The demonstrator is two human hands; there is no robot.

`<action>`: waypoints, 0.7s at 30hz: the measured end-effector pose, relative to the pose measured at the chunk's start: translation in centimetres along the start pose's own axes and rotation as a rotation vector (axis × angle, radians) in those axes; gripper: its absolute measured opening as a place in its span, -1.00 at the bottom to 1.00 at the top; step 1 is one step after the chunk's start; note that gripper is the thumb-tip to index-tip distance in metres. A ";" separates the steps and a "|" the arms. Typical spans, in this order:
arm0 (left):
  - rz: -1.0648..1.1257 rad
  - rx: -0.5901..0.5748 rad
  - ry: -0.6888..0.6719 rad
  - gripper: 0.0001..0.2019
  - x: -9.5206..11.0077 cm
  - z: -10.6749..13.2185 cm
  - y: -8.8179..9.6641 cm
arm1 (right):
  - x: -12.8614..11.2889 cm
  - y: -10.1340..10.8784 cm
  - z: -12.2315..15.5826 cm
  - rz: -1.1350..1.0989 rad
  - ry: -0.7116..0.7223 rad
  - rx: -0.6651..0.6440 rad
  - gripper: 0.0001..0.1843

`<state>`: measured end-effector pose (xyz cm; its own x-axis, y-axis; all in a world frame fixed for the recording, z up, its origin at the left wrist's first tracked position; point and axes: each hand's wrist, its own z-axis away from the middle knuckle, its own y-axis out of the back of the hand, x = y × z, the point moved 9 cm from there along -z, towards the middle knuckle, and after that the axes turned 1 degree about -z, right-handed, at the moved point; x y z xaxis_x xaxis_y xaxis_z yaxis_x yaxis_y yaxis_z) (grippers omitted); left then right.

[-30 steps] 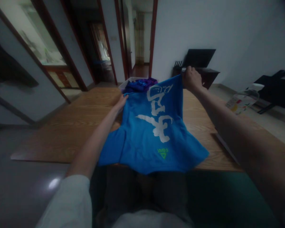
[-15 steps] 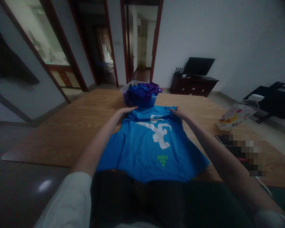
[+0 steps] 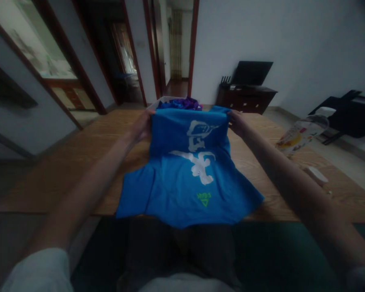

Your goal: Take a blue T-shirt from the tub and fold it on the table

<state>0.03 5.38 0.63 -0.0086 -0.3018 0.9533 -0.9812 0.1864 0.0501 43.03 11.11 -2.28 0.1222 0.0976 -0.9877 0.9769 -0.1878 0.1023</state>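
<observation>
A blue T-shirt (image 3: 182, 194) with a white figure print and a small green logo lies on the wooden table, its collar end towards me. Its far end is lifted off the tabletop and stretched between my hands. My left hand (image 3: 144, 123) is closed on the far left corner of the shirt. At the far right corner, my right hand (image 3: 236, 121) pinches the fabric. Behind the raised edge stands a clear plastic bin (image 3: 152, 106) holding blue and purple clothes (image 3: 179, 104), partly hidden by the shirt.
A clear bottle (image 3: 304, 132) with a white cap and a fruit label stands on the right of the wooden table (image 3: 109, 125). A small white object (image 3: 316, 176) lies beyond my right forearm. A TV (image 3: 253, 73) sits on a dark cabinet by the wall.
Both hands have raised the shirt's far end from the table and pulled it taut, showing more of the white print. The bin is now more covered by it.
</observation>
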 end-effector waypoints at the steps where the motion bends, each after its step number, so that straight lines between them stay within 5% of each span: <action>1: -0.007 0.019 -0.035 -0.80 1.4 1.2 0.6 | -1.7 0.8 0.8 0.020 0.085 0.037 -0.90; 4: -0.224 -0.060 -0.139 -0.80 4.2 7.3 0.5 | -5.8 2.9 6.1 0.157 0.327 0.049 -0.93; 6: -0.471 -0.264 -0.046 -0.79 2.8 13.3 -1.2 | -6.4 4.2 11.7 0.287 0.421 -0.055 -0.90; 9: -0.688 -0.541 0.071 -0.79 -0.9 22.7 -3.1 | -3.5 4.8 21.2 0.643 0.450 -0.442 -0.81; 11: -0.684 -0.577 0.097 -0.75 -2.8 26.5 -2.9 | -0.1 5.6 26.5 0.850 0.401 -0.708 -0.72; 15: -0.737 -0.412 0.152 -0.57 -5.0 25.9 0.4 | 1.5 8.1 28.1 0.919 0.386 -0.633 -0.63; 19: -0.923 -0.163 0.046 -0.45 -5.5 20.0 2.3 | 1.0 6.1 22.8 0.921 0.477 -0.493 -0.56; 21: -1.001 -0.155 0.050 -0.37 -7.0 17.3 1.7 | 2.0 4.2 19.2 0.985 0.502 -0.446 -0.47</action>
<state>-4.86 -8.35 -11.15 0.8153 -0.3472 0.4635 -0.4974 -0.0101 0.8675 43.97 -8.23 -6.09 0.8117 0.4917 -0.3151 0.3873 -0.0495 0.9206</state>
